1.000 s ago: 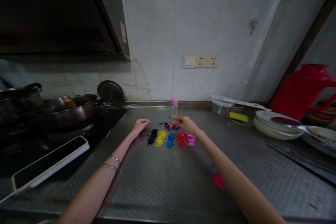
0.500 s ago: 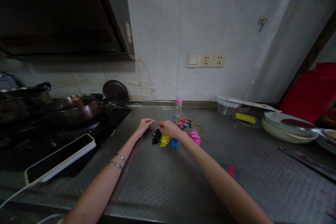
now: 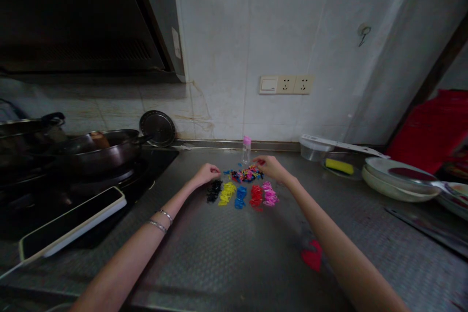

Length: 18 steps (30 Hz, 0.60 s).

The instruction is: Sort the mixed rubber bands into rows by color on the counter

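Note:
On the steel counter lies a mixed pile of small colourful bands point(image 3: 245, 174), like little rubber bands. In front of it, sorted by colour, run black bands point(image 3: 214, 190), yellow bands point(image 3: 227, 193), blue bands point(image 3: 240, 197), red bands point(image 3: 256, 196) and pink bands point(image 3: 270, 194). My left hand point(image 3: 207, 175) rests just behind the black bands, fingertips pressed together; whatever they hold is too small to make out. At the right edge of the mixed pile is my right hand point(image 3: 271, 167), its fingers pinched and their contents hidden.
A clear bottle with a pink cap point(image 3: 246, 150) stands behind the mixed pile. To the left are a phone point(image 3: 73, 222), a stove and a pan point(image 3: 106, 151). Stacked bowls point(image 3: 398, 186), a yellow sponge point(image 3: 339, 166) and a knife point(image 3: 424, 229) are at right.
My right hand has moved right, from above the black and yellow bands to the mixed pile's right edge, uncovering the red bands. My left hand stays near the black bands.

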Motion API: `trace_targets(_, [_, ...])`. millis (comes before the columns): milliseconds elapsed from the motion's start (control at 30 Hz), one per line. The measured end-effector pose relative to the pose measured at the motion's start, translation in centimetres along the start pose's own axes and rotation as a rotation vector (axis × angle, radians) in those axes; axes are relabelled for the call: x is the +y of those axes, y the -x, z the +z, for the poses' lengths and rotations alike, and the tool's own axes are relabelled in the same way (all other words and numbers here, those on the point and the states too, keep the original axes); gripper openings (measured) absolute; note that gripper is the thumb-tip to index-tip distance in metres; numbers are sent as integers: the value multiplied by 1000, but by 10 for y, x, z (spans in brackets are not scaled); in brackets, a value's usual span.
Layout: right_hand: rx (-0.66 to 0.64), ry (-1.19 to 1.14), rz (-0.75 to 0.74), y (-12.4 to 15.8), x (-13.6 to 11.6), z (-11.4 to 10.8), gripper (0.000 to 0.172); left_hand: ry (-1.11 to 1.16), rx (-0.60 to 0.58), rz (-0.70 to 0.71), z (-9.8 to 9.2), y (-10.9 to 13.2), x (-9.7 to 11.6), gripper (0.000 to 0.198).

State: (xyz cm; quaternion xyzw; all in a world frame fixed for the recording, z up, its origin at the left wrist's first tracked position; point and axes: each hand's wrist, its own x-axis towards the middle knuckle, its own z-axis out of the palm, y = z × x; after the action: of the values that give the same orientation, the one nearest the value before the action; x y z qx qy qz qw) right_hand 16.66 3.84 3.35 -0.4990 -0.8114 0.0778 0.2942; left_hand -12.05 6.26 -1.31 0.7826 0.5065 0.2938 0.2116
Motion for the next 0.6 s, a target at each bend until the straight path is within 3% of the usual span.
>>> trace_targets(200, [-34,36,9,-1,7,2,31,-221,-101,155,10,-12,23,28])
trace_targets(400, [-107,79,-30,1,2,8,29,-231,-171,166,17,-21,27,25])
trace_targets(600, [-177,144,20,5,-5,16,29,-202,-148,162,17,-25,27,19])
